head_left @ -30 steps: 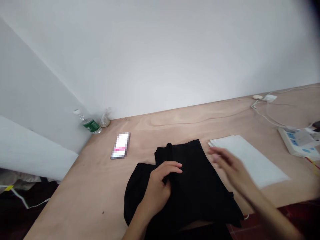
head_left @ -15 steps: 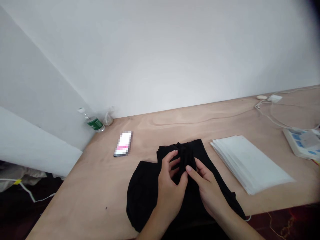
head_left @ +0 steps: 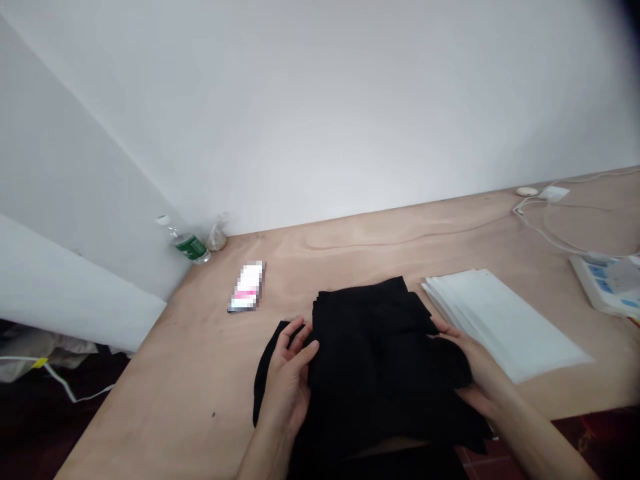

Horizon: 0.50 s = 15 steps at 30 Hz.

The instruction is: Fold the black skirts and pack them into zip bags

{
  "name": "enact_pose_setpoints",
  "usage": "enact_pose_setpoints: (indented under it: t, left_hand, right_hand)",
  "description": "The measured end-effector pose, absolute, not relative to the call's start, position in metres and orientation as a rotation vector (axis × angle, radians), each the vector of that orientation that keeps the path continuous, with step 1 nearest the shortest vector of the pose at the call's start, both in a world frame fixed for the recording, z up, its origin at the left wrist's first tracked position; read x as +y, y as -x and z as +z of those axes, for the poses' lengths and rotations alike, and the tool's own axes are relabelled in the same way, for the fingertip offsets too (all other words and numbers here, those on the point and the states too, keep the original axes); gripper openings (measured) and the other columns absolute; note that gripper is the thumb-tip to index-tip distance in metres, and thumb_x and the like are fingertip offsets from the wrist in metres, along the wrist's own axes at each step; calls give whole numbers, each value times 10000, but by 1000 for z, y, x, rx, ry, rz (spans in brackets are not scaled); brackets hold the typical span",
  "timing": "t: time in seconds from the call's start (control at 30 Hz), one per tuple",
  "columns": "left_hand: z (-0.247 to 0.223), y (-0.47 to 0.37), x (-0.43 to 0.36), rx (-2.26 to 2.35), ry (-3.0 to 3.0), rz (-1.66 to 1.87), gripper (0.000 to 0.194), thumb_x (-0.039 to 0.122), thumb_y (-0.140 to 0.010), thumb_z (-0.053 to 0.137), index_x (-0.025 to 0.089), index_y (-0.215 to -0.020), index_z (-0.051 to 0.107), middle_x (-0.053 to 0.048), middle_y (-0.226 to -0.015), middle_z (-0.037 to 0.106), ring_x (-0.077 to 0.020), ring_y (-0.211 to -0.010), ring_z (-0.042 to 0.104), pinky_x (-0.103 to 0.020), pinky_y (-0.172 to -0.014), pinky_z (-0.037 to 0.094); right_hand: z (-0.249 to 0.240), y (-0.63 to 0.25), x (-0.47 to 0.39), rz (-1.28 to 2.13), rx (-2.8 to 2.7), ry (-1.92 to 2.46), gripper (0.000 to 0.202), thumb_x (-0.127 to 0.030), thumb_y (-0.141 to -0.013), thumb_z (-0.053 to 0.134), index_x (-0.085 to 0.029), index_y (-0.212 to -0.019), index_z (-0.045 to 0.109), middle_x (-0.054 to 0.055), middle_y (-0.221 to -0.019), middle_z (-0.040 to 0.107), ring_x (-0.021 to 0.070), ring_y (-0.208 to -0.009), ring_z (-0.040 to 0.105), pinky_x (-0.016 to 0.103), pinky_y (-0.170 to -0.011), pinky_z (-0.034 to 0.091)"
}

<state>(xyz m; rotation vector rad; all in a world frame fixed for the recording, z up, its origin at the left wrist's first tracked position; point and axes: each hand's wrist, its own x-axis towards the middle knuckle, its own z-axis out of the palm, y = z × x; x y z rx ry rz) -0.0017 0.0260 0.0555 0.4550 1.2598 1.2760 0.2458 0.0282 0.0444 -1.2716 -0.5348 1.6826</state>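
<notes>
A black cloth garment lies spread in layers at the table's front edge. My left hand is at the cloth's left side, its fingers curled and its thumb on the cloth's edge. On the right side, my right hand grips a folded-over part of the cloth, with some fingers hidden behind it. Another piece of black cloth sticks out to the left, behind my left hand.
The wooden table bears a phone, a bottle with a green label and a small bag at the back left. White sheets lie to the right, beyond them a power strip and cables.
My hands have moved apart, the left one leftward and the right one rightward. The cloth that was bunched between them is now spread flatter and wider.
</notes>
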Motion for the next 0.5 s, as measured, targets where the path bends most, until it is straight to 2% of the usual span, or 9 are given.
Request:
enact_pose_setpoints:
  t: [0.07,0.13,0.2,0.27,0.3,0.43,0.5]
  left_hand:
    - [44,5,26,1320,-534,1204,472,152,-701,661,270,-1123,485,-68,-1236,539,-176,-1001,596,-265,-788,491]
    - [35,6,26,1395,-668,1135,533,173,-673,687,266,-1147,463,-77,-1270,506,-183,-976,605,-301,-814,484]
    - [31,6,26,1443,-826,1109,578,155,-630,705,245,-1148,465,-82,-1284,488,-188,-977,602,-324,-865,462]
    - [31,6,26,1454,-963,1108,534,144,-628,684,224,-1119,489,-76,-1268,501,-198,-1013,584,-337,-907,440]
    - [32,7,25,1454,-1017,1099,493,152,-645,663,221,-1105,499,-71,-1253,515,-204,-1030,577,-346,-915,436]
    - [35,10,17,1582,-1302,986,372,233,-743,574,245,-1109,510,-67,-1236,527,-240,-1123,519,-427,-925,431]
    - [35,7,11,1618,-1630,856,448,268,-701,636,284,-1133,518,-53,-1321,458,-282,-1242,390,-503,-991,348]
  right_hand:
    - [37,-251,31,1732,-594,1364,358,-414,-756,563,-248,-1067,630,50,-864,704,230,-746,657,324,-610,520]
    - [32,-252,32,1709,-723,1420,434,-415,-758,559,-248,-1158,568,65,-1015,679,253,-903,640,349,-724,522]
    - [30,-252,32,1641,-868,1411,623,-286,-699,628,-296,-1288,425,48,-1132,634,254,-1009,600,367,-798,510]
    - [31,-253,31,1624,-977,1338,818,-164,-648,630,-357,-1358,272,27,-1229,573,257,-1081,558,397,-827,502]
    - [32,-254,31,1628,-1020,1300,851,-142,-645,611,-380,-1368,230,20,-1271,538,259,-1114,534,411,-838,498]
    - [31,-262,31,1564,-1190,1359,772,-162,-684,553,-403,-1357,261,-12,-1382,411,262,-1254,381,453,-953,418]
    - [25,-265,33,1496,-1296,1450,731,-166,-685,543,-390,-1341,310,-30,-1409,368,255,-1303,290,467,-1039,306]
